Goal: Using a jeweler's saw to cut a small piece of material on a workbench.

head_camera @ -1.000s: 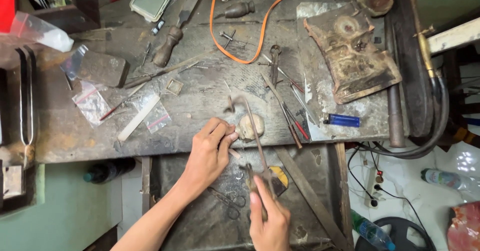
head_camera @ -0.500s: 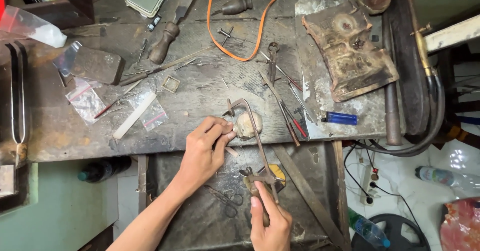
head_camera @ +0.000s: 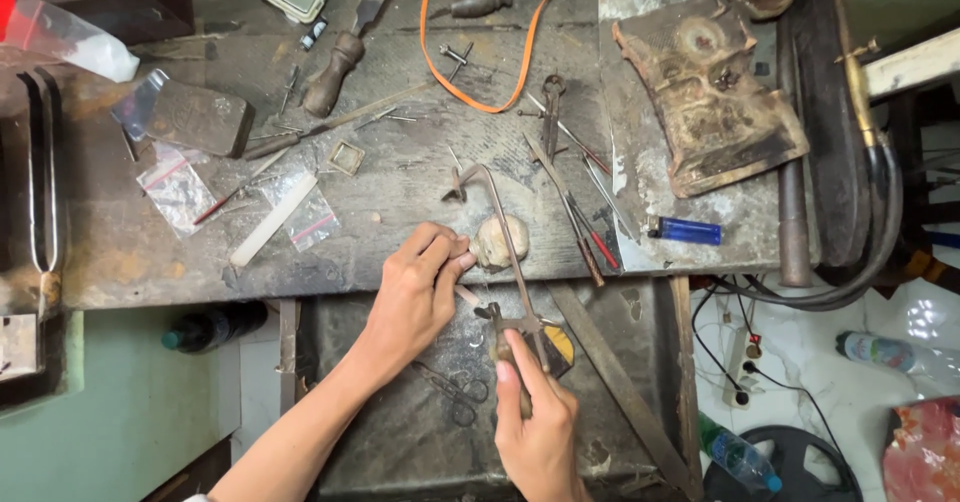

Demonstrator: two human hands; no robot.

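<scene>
Right hand shut round saw handle, low centre, over open drawer. Saw frame long axis running up and slightly left from that hand, across bench edge, past pale lump. Left hand just left of frame, fingertips pinched at bench edge touching lump; what's pinched too small to tell. Left hand nearer the lump, right w/ the handle. 1 blue lighter well apart, right.
</scene>
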